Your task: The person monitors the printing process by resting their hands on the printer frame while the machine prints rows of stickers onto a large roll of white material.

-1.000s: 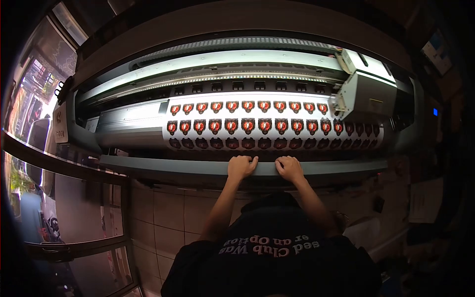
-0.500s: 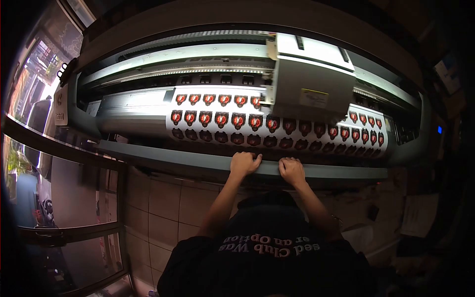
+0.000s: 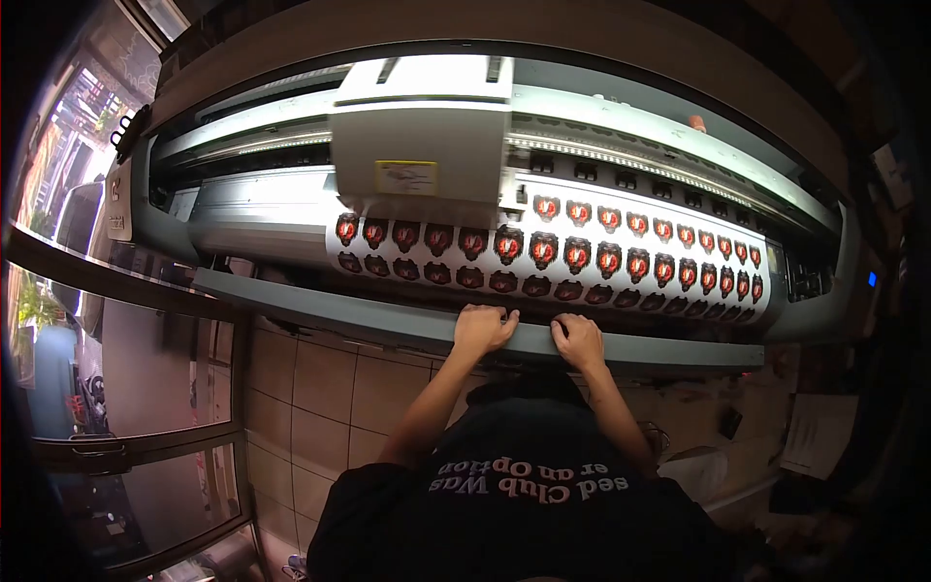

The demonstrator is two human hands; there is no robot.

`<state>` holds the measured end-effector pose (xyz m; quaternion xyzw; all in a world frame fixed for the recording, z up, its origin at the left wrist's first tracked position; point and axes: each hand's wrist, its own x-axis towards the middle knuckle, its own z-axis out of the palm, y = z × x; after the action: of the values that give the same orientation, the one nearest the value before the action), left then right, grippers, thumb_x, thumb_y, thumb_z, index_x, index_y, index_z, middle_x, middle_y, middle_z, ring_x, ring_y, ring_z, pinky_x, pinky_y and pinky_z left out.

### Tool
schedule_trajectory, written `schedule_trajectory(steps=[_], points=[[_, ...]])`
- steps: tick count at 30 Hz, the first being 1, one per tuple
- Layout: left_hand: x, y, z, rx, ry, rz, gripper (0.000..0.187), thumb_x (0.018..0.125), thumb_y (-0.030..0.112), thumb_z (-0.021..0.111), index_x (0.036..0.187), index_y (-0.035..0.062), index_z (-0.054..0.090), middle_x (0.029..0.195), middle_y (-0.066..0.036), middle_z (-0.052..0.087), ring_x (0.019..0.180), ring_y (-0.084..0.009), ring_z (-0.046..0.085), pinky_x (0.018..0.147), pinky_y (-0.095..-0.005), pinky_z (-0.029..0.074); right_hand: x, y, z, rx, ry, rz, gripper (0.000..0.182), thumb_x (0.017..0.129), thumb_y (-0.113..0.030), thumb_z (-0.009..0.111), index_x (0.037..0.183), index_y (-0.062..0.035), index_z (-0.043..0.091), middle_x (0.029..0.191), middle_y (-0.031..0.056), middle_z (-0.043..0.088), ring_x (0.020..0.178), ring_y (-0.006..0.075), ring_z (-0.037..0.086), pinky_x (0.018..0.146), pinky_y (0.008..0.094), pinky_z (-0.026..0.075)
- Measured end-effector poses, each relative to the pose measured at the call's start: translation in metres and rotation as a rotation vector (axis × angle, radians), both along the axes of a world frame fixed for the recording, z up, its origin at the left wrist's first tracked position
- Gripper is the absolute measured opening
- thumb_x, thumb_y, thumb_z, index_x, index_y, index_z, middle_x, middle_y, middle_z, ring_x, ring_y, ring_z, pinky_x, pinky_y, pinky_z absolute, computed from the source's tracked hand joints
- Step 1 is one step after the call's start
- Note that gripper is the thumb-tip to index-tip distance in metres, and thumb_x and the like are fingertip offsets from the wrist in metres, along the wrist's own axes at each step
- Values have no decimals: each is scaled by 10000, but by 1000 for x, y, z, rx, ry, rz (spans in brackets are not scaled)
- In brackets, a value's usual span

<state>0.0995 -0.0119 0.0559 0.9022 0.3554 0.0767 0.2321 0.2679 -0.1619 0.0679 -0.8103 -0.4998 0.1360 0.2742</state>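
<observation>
My left hand (image 3: pixel 484 330) grips the grey front rail (image 3: pixel 669 350) of a large-format printer, its fingers curled over the far edge and its thumb pointing inward. A short gap to the right, my right hand (image 3: pixel 580 341) holds the same rail with its fingers bent over it. The fingertips of both hands are partly hidden behind the rail. Beyond them, a white printed sheet (image 3: pixel 524 215) with rows of red and black emblems curves down over the platen. The pale print carriage (image 3: pixel 422 136), bearing a yellow-edged label, stands over the sheet's left part.
Glass doors (image 3: pixel 165 369) with dark frames stand at left. Under the rail lies a tiled floor (image 3: pixel 320 407). A small blue light (image 3: pixel 872 279) glows at far right. A small orange object (image 3: pixel 697 123) sits on the printer's rear beam.
The print carriage has travelled left, uncovering emblems on the sheet's middle and right. My view has shifted slightly; both hands keep their places on the rail.
</observation>
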Motion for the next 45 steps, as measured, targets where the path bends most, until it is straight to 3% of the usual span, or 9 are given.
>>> schedule_trajectory(steps=[19, 30, 33, 45], points=[[4, 6, 3, -42, -19, 3, 410, 923, 407, 582, 783, 63, 754, 715, -138, 715, 702, -309, 697, 824, -417, 509, 0, 9, -1, -102, -41, -48, 265, 912, -299, 631, 870, -49, 712, 813, 114, 677, 821, 323, 643, 784, 451, 475], [3, 6, -2, 43, -91, -7, 348, 896, 359, 630, 723, 70, 718, 661, -117, 684, 654, -289, 675, 766, -402, 515, 0, 13, 3, -155, -85, -32, 313, 908, -304, 640, 730, -47, 645, 722, 117, 637, 735, 329, 626, 718, 458, 472], [4, 5, 0, 19, -89, -9, 344, 892, 350, 631, 710, 68, 708, 659, -113, 676, 662, -291, 674, 749, -405, 510, 1, 13, 6, -236, -78, -16, 286, 918, -301, 628, 805, -44, 679, 763, 117, 653, 789, 332, 637, 756, 458, 478], [6, 9, 9, -77, -8, -35, 383, 914, 372, 600, 730, 57, 719, 701, -131, 695, 711, -302, 681, 771, -427, 495, 0, 11, -2, -177, -66, -35, 280, 916, -319, 629, 872, -56, 714, 810, 96, 686, 810, 304, 657, 796, 452, 507]])
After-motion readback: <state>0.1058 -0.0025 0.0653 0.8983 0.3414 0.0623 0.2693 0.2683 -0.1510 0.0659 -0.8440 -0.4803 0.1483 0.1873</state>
